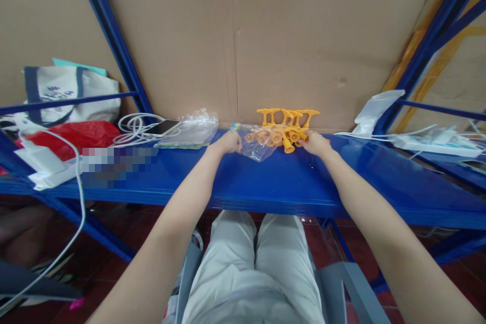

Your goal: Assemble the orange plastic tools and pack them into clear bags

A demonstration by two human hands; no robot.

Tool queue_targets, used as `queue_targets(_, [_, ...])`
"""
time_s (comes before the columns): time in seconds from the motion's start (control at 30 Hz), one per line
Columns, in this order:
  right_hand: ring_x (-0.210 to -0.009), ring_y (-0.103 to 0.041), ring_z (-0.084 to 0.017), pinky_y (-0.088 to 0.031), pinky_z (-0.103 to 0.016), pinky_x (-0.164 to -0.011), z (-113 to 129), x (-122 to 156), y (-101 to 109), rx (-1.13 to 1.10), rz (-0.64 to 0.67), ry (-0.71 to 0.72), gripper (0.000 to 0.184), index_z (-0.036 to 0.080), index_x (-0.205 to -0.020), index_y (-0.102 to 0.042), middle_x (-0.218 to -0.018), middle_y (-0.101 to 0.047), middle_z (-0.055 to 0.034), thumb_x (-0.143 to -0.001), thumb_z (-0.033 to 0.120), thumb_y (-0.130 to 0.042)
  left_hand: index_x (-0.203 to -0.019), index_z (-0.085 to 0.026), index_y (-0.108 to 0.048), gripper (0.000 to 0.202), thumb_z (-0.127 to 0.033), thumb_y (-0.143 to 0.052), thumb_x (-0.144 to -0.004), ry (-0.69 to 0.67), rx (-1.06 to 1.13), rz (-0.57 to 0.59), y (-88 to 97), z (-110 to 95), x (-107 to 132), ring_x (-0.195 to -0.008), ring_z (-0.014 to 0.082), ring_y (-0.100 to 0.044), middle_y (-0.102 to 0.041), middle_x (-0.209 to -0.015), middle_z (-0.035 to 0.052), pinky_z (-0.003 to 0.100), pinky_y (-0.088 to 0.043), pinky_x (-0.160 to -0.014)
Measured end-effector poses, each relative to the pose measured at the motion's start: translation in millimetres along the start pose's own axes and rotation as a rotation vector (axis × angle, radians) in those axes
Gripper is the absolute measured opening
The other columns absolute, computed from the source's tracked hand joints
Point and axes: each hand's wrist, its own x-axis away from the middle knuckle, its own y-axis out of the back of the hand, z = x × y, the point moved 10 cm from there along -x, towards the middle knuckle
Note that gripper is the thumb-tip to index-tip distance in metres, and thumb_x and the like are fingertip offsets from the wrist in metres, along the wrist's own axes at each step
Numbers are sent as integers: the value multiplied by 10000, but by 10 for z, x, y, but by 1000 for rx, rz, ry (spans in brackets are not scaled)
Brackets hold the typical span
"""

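Observation:
My left hand is closed on the edge of a clear plastic bag, which has a small coloured strip at its top left. The bag lies partly over a heap of yellow plastic pieces with flared, horn-like ends. At the heap's right side, my right hand has its fingers closed on some of these pieces; its fingertips are partly hidden. Behind the heap, several more yellow pieces stand in a row against the cardboard.
The blue shelf has a cardboard backing. Left of my hands lie a crumpled clear bag, a phone, a coiled white cable and a red bag. Cables and a white power strip lie at the right.

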Motion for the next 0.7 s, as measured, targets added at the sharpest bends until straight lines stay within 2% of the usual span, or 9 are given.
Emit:
queue_targets(0.13, [-1202,-632,-359,-495,-457,-998,-11,53,108,3,-54,-110,403,107,-1256,-637,-1268,-661,-232,-904,241,-494,-654,-165,-763,226,-43,-579,-605,42,-11,57,-31,11,27,-867,200,-730,-779,-803,52,214,-537,-745])
queue_targets(0.23, [-1198,-627,-381,-490,-498,-1008,-69,69,254,-66,-141,-144,427,110,-1271,-645,-1259,-666,-232,-905,259,-483,-705,-162,-766,180,-107,-598,-667,75,-85,57,-19,-20,62,-872,215,-728,-777,-826,71,216,-520,-717])
queue_targets(0.3, [-1216,-612,-371,-468,-502,-1041,-122,69,396,-118,-241,-146,455,105,-1301,-628,-1277,-652,-231,-915,293,-477,-764,-156,-769,188,-188,-583,-753,79,-168,-36,58,-105,87,-896,241,-724,-776,-861,98,247,-516,-745])
queue_targets(0.33, [-1224,-603,-362,-459,-499,-1053,-138,68,467,-151,-295,-138,468,100,-1311,-619,-1285,-645,-229,-920,312,-472,-798,-152,-768,227,-236,-558,-807,56,-197,-120,120,-192,103,-928,257,-719,-776,-902,114,271,-514,-778])
queue_targets(0.4, [-1195,-612,-341,-477,-495,-1026,-136,61,573,-260,-383,-102,489,101,-1322,-601,-1266,-653,-213,-929,351,-455,-851,-154,-757,311,-326,-501,-893,-41,-193,-268,192,-431,149,-975,261,-706,-770,-936,122,294,-502,-839])
queue_targets(0.43, [-1144,-635,-329,-505,-487,-981,-111,50,588,-338,-397,-74,495,109,-1325,-595,-1236,-668,-199,-929,369,-452,-878,-156,-750,357,-388,-482,-919,-91,-155,-301,181,-546,168,-963,256,-704,-766,-924,119,298,-500,-845])
queue_targets(0.5, [-988,-682,-289,-553,-445,-858,-8,21,557,-510,-370,-3,490,138,-1318,-593,-1180,-691,-162,-917,394,-475,-964,-157,-735,455,-510,-448,-945,-130,-73,-291,89,-700,178,-924,252,-707,-758,-912,116,302,-508,-821])
queue_targets(0.57, [-849,-687,-239,-562,-392,-763,167,12,491,-632,-305,94,471,166,-1283,-611,-1169,-695,-129,-887,406,-527,-1095,-177,-703,484,-573,-487,-922,-149,-53,-284,8,-806,184,-1002,262,-698,-749,-1036,114,302,-511,-846])
queue_targets(0.7, [-828,-663,-210,-544,-361,-765,541,100,365,-632,-147,307,388,169,-1135,-681,-1114,-709,-92,-806,367,-618,-1222,-214,-663,508,-561,-592,-857,-78,-132,-168,-170,-767,147,-1136,290,-662,-728,-1155,97,298,-522,-885])
